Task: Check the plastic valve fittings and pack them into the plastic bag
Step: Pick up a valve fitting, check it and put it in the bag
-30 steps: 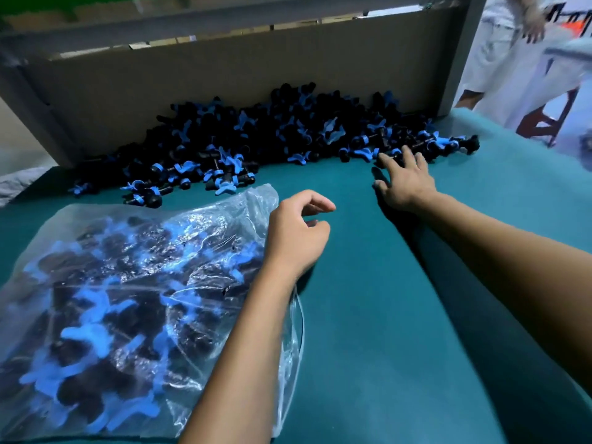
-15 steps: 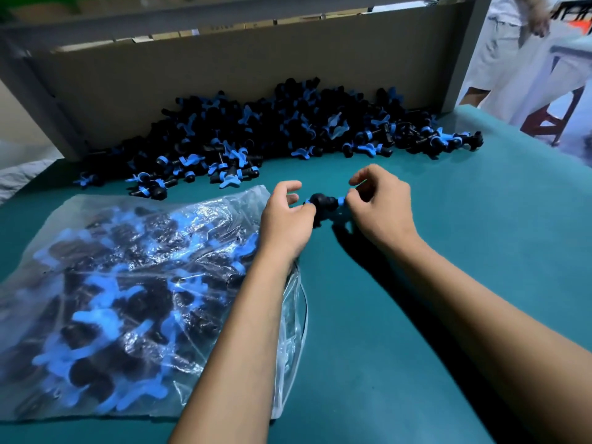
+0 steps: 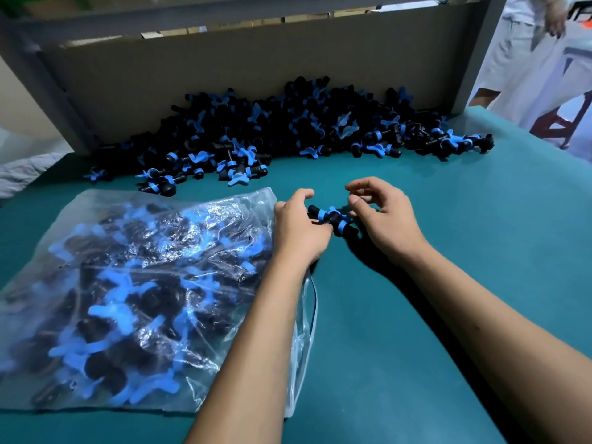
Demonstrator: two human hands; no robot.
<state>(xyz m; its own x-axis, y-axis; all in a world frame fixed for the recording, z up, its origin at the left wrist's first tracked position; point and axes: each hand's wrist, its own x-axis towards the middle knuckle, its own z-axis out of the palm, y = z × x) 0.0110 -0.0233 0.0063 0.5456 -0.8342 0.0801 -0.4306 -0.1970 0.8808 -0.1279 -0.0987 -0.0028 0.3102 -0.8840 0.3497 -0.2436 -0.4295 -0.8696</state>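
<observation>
A black valve fitting [image 3: 333, 217] with blue rings and a blue handle hangs just above the teal table [image 3: 464, 257], between my two hands. My left hand [image 3: 299, 229] grips its left end with curled fingers. My right hand [image 3: 386, 219] holds the right end, its thumb and forefinger curled above it. The clear plastic bag [image 3: 128, 283] lies flat at the left, holding several black and blue fittings, with its open edge under my left wrist. A large pile of loose fittings [image 3: 288, 129] lies along the back of the table.
A cardboard wall [image 3: 224, 72] in a grey frame stands behind the pile. At the far right, beyond the table edge, a person in white [image 3: 525, 52] stands by a red stool [image 3: 557, 123].
My right hand came back from the pile with a fitting and met my left hand by the bag's edge. Both hands now hold it slightly lower and turned.
</observation>
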